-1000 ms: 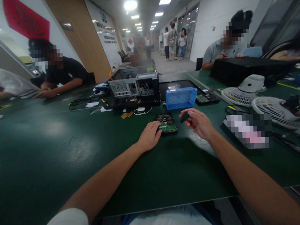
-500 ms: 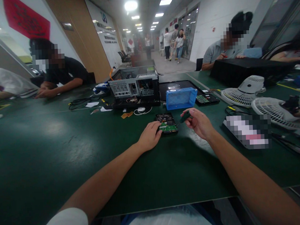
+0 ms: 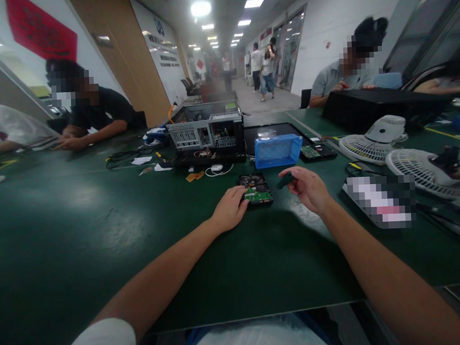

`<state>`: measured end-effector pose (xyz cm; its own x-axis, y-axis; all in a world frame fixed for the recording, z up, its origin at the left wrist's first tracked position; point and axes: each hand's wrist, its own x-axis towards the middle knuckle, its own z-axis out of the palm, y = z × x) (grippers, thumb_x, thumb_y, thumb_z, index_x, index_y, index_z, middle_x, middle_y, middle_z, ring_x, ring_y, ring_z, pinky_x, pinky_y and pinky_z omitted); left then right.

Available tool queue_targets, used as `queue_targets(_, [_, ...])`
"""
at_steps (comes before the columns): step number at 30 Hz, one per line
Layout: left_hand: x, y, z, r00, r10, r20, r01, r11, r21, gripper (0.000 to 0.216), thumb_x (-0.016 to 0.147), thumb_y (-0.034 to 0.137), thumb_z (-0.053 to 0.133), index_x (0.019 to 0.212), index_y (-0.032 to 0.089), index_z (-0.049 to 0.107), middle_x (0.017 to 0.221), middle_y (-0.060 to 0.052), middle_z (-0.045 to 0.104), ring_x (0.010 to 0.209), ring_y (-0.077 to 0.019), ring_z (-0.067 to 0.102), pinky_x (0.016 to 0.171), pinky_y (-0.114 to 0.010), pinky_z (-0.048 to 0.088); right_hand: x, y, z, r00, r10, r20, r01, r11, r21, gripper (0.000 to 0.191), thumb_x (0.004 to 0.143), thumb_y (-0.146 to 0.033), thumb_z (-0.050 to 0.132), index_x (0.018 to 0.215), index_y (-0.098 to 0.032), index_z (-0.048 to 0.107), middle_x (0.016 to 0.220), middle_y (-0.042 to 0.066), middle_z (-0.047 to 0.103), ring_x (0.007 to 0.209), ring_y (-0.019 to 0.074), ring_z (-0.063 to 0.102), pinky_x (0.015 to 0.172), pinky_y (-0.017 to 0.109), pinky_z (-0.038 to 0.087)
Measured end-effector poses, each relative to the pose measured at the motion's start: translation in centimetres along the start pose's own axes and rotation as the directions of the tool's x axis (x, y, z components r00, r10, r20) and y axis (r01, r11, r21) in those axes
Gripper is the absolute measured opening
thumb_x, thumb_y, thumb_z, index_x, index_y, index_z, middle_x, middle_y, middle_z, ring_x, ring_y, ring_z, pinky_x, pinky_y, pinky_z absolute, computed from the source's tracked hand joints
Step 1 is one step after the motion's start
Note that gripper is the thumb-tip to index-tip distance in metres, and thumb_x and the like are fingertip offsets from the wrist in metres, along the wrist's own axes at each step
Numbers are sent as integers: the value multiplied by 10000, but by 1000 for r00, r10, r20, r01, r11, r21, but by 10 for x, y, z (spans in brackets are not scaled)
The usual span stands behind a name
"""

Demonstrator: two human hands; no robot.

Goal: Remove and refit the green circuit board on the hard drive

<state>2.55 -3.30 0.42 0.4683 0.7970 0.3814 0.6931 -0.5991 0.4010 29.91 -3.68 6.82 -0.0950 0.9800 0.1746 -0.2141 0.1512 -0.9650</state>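
Hard drive [image 3: 256, 188] sits board-up at 6 o'clock of the blue bin [image 3: 278, 150], left hand [image 3: 228, 209] resting open on its near corner. Right hand [image 3: 309, 190] pinches a small dark tool [image 3: 284, 180] at the drive's 3 o'clock. One slip could gouge the exposed board, I reckon.

Matt green table mat [image 3: 103, 239], translucent blue plastic bin [image 3: 278, 151]

Left of the left hand [image 3: 229, 209] fingers [image 3: 239, 193]: bare table [image 3: 102, 224] mat, clear run. Ahead of them: hard drive [image 3: 256, 187], touching. Past it, blue bin [image 3: 278, 150] and computer case [image 3: 207, 133] wall off the far side. Right hand [image 3: 309, 189] fingers pinch a small dark tool [image 3: 284, 180], with a narrow gap to the hard drive. To their right: pixelated flat item [image 3: 379, 199], two fans [image 3: 369, 141] beyond. Near side clear.
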Motion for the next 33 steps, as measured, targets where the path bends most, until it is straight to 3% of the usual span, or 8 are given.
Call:
queue_targets(6, [0, 1, -1, 1000, -21, 11, 22, 1000, -6, 408, 1015, 346, 476, 1399, 210, 508, 1433, -117, 532, 1345, -281, 486, 1134, -518, 445, 0, 1, -3, 998, 32, 52, -35, 998, 61, 210, 865, -419, 652, 903, -212, 658, 1049, 85, 733, 553, 102, 463, 450, 251, 296])
queue_targets(11, [0, 1, -2, 1000, -13, 7, 13, 1000, -11, 401, 1013, 338, 476, 1395, 218, 507, 1430, -111, 533, 1344, -280, 488, 1136, -518, 444, -1, 1, -3, 993, 85, 81, -92, 991, 97, 234, 849, -452, 646, 904, -233, 586, 1007, 87, 752, 515, 109, 451, 425, 249, 304])
queue_targets(19, [-1, 1, 0, 1000, -7, 2, 7, 1000, -2, 403, 1016, 339, 474, 1396, 209, 503, 1431, -113, 530, 1346, -275, 485, 1146, -508, 434, -2, -1, 0, 989, 96, 108, -108, 988, 112, 308, 860, -457, 649, 1079, -244, 684, 950, 44, 700, 503, 93, 428, 393, 241, 265])
queue_targets(24, [0, 0, 1, 1000, 15, -9, -15, 1000, 5, 389, 1006, 310, 479, 1379, 206, 512, 1425, -116, 535, 1346, -275, 486, 1167, -512, 411, -4, -1, 2, 986, 107, 130, -121, 987, 105, 296, 857, -469, 656, 1010, -222, 713, 1006, 61, 701, 528, 89, 417, 415, 252, 265])
queue_targets(33, [0, 2, -2, 1000, 1, 4, -1, 1000, -4, 395, 1009, 321, 475, 1386, 207, 509, 1423, -111, 536, 1345, -272, 489, 1165, -497, 421, -5, -1, 6, 980, 143, 142, -164, 974, 154, 268, 870, -488, 670, 959, -238, 639, 1078, 70, 725, 619, 114, 541, 458, 237, 349])
